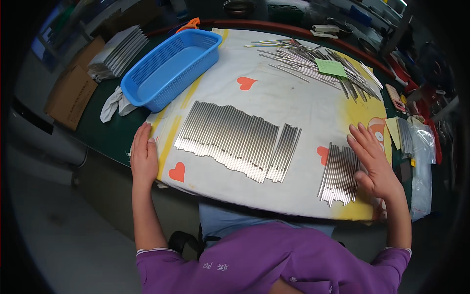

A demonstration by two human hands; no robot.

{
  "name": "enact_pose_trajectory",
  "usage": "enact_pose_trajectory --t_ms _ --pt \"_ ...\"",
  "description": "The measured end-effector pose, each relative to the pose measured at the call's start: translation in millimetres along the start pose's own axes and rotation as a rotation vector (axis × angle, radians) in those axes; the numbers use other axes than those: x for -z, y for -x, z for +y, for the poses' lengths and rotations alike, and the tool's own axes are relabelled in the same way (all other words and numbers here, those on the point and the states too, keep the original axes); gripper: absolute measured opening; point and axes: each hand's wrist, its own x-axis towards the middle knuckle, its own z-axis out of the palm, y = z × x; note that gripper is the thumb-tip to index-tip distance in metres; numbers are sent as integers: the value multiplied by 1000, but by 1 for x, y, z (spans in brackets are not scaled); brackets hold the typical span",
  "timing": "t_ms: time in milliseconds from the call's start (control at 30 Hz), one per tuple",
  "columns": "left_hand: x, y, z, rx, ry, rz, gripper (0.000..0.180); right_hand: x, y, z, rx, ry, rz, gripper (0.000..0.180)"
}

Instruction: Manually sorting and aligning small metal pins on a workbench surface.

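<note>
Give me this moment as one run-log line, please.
left hand: flat on cloth edge | right hand: flat beside small rod row | large rod row: untouched, centre

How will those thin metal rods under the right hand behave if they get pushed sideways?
The metal rods look round and polished, so they would probably roll and slide on the cloth. They look straight and stiff, unlikely to bend. Lying loose beside the right hand, they would likely spread apart.

Both hands flat: L hand (144, 156) on cloth (274, 100), R hand (373, 159) on rods (339, 174).
</note>
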Motion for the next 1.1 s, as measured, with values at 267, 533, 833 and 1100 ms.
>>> enact_pose_trajectory --t_ms 267,533,833,1100 --pt "1 -2 2 0 -29 -26 39 -27 27 -5 32 -20 -258 77" --pt "1 -4 -3 -4 -41 -49 40 -53 -42 -25 321 -24 -162 78" --pt "3 -2 -4 -5 -26 -44 39 -31 -86 -19 291 -179 76 56" --pt "4 1 1 -101 -36 156 35 -58 -74 -17 382 -163 -58 57"
